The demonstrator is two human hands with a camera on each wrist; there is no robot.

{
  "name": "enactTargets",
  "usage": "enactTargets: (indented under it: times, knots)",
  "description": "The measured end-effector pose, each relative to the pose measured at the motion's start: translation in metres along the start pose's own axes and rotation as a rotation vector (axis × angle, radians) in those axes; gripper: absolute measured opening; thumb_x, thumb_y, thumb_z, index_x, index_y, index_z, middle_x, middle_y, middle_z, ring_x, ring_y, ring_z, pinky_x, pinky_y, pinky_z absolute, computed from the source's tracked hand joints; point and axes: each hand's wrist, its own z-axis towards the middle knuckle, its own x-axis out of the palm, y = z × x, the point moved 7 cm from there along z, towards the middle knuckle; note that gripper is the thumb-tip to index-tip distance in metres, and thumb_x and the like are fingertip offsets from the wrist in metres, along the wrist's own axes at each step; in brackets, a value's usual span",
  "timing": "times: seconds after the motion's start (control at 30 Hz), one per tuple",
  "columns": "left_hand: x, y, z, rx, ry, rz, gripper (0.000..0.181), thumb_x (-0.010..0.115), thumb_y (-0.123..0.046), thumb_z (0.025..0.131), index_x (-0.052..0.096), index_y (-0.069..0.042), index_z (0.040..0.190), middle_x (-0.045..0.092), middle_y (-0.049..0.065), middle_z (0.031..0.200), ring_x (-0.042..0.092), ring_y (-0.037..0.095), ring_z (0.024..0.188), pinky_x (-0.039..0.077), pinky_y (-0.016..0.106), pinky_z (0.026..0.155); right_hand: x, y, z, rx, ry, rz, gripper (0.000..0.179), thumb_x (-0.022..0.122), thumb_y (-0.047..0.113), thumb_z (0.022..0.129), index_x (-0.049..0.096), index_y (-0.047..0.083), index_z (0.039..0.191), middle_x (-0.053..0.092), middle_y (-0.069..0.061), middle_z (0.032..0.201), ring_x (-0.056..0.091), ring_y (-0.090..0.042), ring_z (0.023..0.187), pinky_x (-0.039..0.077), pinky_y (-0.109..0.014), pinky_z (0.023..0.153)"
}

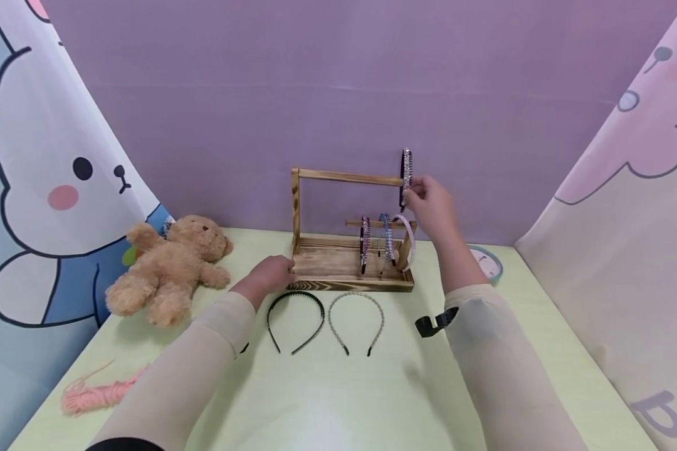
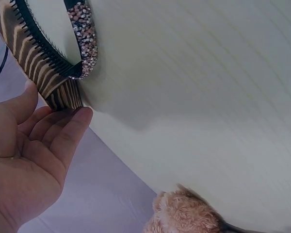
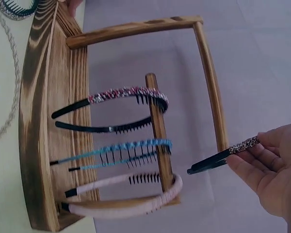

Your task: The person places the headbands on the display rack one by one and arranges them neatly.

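Observation:
A wooden headband stand (image 1: 350,286) has an upper bar and a shorter lower bar. My left hand (image 1: 271,274) grips the left end of its base, thumb and fingers around the corner in the left wrist view. At the upper bar's free right end, my right hand (image 1: 433,207) pinches a glittery black headband (image 1: 407,166); the bar's tip meets it there. The lower bar carries a red-glitter headband (image 3: 121,92), a blue one (image 3: 121,146) and a pale pink one (image 3: 121,212). A dark toothed headband (image 1: 296,293) and a beaded pale headband (image 1: 356,294) lie before the stand.
To the left, a brown teddy bear (image 1: 175,269) lies on the table, with pink yarn (image 1: 98,396) near the front left. A round clock (image 1: 487,263) lies behind my right forearm. A purple curtain (image 1: 338,113) hangs behind the stand.

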Motion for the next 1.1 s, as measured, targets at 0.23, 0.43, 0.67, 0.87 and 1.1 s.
enactTargets:
  times: [0.23, 0.43, 0.67, 0.87, 1.1]
  knots:
    - [-0.001, 0.000, 0.004, 0.013, -0.017, 0.024, 0.054, 0.054, -0.028, 0.102, 0.042, -0.001, 0.148, 0.055, 0.018, 0.140, 0.050, 0.035, 0.131, 0.042, 0.048, 0.109, 0.031, 0.015, 0.005, -0.047, 0.049, 0.130, 0.034, 0.058, 0.016, 0.100, 0.054, 0.002, 0.130, 0.061, -0.014, 0.112, 0.065, -0.029, 0.098, 0.058, -0.034, 0.089]
    - [0.000, 0.001, 0.002, 0.003, -0.006, 0.022, 0.056, 0.053, -0.029, 0.103, 0.039, -0.002, 0.150, 0.053, 0.018, 0.143, 0.048, 0.036, 0.133, 0.041, 0.048, 0.111, 0.069, 0.032, 0.004, -0.094, 0.137, 0.175, 0.033, 0.058, 0.016, 0.100, 0.055, 0.001, 0.129, 0.064, -0.016, 0.115, 0.066, -0.031, 0.099, 0.057, -0.038, 0.090]
    - [0.002, 0.002, 0.003, 0.003, -0.005, 0.020, 0.054, 0.053, -0.028, 0.103, 0.041, -0.002, 0.149, 0.052, 0.018, 0.143, 0.047, 0.036, 0.133, 0.041, 0.049, 0.110, 0.107, 0.054, 0.000, -0.121, 0.235, 0.123, 0.031, 0.059, 0.019, 0.100, 0.056, 0.006, 0.129, 0.065, -0.011, 0.116, 0.068, -0.025, 0.097, 0.059, -0.036, 0.085]
    - [0.003, 0.005, 0.005, -0.008, -0.002, 0.032, 0.055, 0.053, -0.030, 0.103, 0.040, -0.003, 0.149, 0.048, 0.017, 0.148, 0.043, 0.037, 0.137, 0.039, 0.049, 0.112, 0.136, 0.068, -0.001, -0.133, 0.276, 0.103, 0.030, 0.061, 0.021, 0.099, 0.058, 0.007, 0.126, 0.065, -0.008, 0.113, 0.065, -0.021, 0.095, 0.058, -0.031, 0.082]
    - [0.002, 0.003, 0.005, 0.000, -0.006, 0.036, 0.055, 0.054, -0.029, 0.102, 0.041, -0.003, 0.149, 0.047, 0.017, 0.148, 0.043, 0.037, 0.137, 0.037, 0.049, 0.113, 0.157, 0.069, 0.002, -0.096, 0.300, 0.064, 0.030, 0.060, 0.024, 0.100, 0.057, 0.009, 0.126, 0.064, -0.005, 0.113, 0.067, -0.021, 0.095, 0.057, -0.029, 0.081]
